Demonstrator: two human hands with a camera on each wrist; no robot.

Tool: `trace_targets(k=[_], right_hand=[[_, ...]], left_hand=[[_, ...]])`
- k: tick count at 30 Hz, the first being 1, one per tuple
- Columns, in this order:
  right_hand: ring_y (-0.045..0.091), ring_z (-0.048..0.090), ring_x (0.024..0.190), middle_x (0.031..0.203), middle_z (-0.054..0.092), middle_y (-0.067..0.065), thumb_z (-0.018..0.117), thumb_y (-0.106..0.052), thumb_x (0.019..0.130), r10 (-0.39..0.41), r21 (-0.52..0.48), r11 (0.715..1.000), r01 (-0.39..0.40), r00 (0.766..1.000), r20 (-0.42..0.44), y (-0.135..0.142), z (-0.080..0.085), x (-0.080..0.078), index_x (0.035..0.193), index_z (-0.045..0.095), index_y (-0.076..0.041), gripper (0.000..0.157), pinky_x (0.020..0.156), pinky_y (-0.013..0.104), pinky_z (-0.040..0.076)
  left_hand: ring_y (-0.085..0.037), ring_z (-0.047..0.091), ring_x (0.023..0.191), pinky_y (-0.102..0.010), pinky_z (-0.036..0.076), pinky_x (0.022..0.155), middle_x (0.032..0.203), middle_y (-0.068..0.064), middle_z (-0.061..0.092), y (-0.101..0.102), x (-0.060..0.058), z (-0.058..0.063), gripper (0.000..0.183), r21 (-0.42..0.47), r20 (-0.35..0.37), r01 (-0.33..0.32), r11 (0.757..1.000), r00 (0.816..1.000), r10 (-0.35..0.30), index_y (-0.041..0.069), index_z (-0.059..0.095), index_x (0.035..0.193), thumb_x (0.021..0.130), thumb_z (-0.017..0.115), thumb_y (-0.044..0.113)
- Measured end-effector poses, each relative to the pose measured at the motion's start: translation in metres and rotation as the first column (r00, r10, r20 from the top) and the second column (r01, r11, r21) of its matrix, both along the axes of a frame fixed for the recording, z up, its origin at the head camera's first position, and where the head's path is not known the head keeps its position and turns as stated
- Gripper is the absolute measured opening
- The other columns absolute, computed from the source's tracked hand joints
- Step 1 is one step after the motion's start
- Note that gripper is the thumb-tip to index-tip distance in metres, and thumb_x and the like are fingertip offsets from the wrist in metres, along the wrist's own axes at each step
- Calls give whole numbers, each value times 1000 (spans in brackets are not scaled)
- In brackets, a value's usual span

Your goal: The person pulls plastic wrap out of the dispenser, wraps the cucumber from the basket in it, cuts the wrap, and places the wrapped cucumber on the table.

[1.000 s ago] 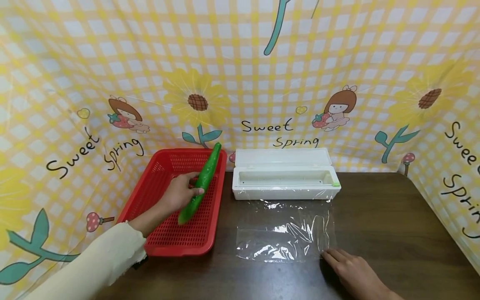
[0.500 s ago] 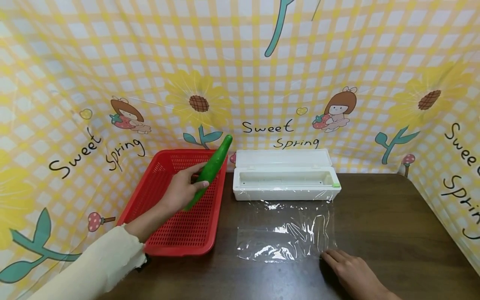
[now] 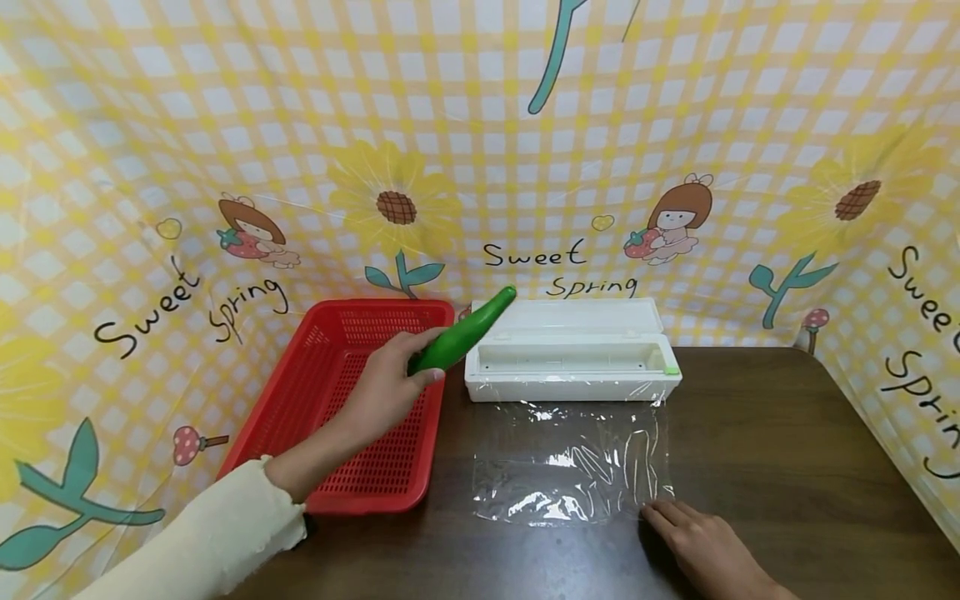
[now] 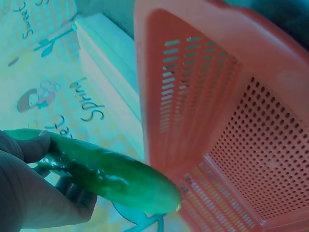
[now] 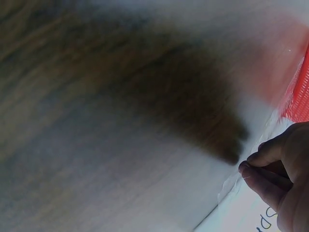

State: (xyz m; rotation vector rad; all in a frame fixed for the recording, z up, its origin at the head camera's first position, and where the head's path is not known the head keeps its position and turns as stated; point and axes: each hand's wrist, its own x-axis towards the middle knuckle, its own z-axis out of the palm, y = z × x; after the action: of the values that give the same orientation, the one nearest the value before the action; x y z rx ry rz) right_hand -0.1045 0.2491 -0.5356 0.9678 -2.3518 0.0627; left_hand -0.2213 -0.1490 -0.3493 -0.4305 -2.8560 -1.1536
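Note:
My left hand [image 3: 384, 387] grips a green cucumber [image 3: 467, 330] near its lower end, over the right rim of the red basket. The cucumber's far tip points up and right, overlapping the white box in the head view. In the left wrist view the thumb lies on one side of the cucumber [image 4: 111, 169] and the fingers curl beneath. At the lower right, my right hand [image 3: 705, 542] pinches the near right corner of a clear sheet of plastic wrap [image 3: 555, 467] between thumb and forefinger. The sheet stretches from the box's front toward me.
A red perforated basket [image 3: 430, 467] stands at the left. The white plastic wrap dispenser [image 3: 573, 389] has its lid [image 3: 577, 317] raised, with a green slider [image 3: 671, 371] at its right end. Behind the dark wooden table [image 3: 780, 433] hangs a yellow checked cloth [image 3: 480, 167].
My left hand has lifted the cucumber from over the basket's inside and carried it right, tilting it further toward the box. My right hand has stayed at the wrap's corner.

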Motion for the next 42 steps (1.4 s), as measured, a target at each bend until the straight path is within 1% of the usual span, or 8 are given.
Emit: trace_targets(k=[3,7,10,18,26,32,36,42], right_hand=[[17,66,82,93,68,5,12,-6,92,7,-3,1000,-7,1000,3,0,1,0,97,71,-5,59,61,29,55],[22,67,83,94,68,8,16,-3,87,17,-4,1000,-17,1000,12,3,-2,0,99,70,-3,56,61,32,55],[24,67,83,95,69,8,15,-3,88,14,0,1000,-14,1000,10,4,-3,-1,99,71,-3,57,60,32,55],[20,67,84,94,69,6,10,-7,93,-5,-3,1000,5,1000,19,2,-2,0,98,72,-4,62,61,29,55],[18,66,80,93,68,6,15,-4,87,4,-6,1000,-4,1000,8,3,0,0,96,71,-3,57,60,30,54],[20,67,81,94,69,7,12,-6,90,0,2,1000,0,1000,10,4,-1,0,97,71,-4,59,59,30,54],[20,67,82,95,70,7,13,-5,89,-2,4,1000,2,1000,18,3,-1,-1,97,71,-4,58,59,31,55],[19,67,82,96,69,7,13,-6,90,-4,12,1000,3,999,34,4,-1,0,99,71,-4,59,59,30,55]], left_hand=[[-21,53,97,-35,50,80,112,-1,55,7,5,1,53,-6,-29,21,1000,999,-21,28,52,138,89,68,14],[-19,53,97,-33,50,78,111,0,57,18,10,0,53,-11,-55,52,999,997,-53,27,55,136,87,70,14],[-18,52,96,-33,49,78,110,1,57,26,14,-1,51,-30,-63,63,998,996,-65,25,57,134,86,72,15],[-17,51,97,-31,44,74,111,-2,59,49,25,-2,53,-68,-80,78,995,993,-83,25,61,130,80,77,17],[-15,49,97,-30,42,74,112,-2,58,70,34,-3,53,-96,-86,135,986,986,-143,26,61,130,80,78,19],[-16,48,97,-32,39,78,108,-3,57,86,38,-7,53,-119,-89,176,977,978,-187,24,62,129,79,78,16],[-17,49,98,-35,37,83,105,-1,59,95,39,-9,53,-145,-110,202,969,969,-219,23,63,129,79,78,15],[-15,49,99,-38,37,89,106,1,59,104,42,-13,56,-223,-134,203,953,962,-237,28,61,130,79,78,17]])
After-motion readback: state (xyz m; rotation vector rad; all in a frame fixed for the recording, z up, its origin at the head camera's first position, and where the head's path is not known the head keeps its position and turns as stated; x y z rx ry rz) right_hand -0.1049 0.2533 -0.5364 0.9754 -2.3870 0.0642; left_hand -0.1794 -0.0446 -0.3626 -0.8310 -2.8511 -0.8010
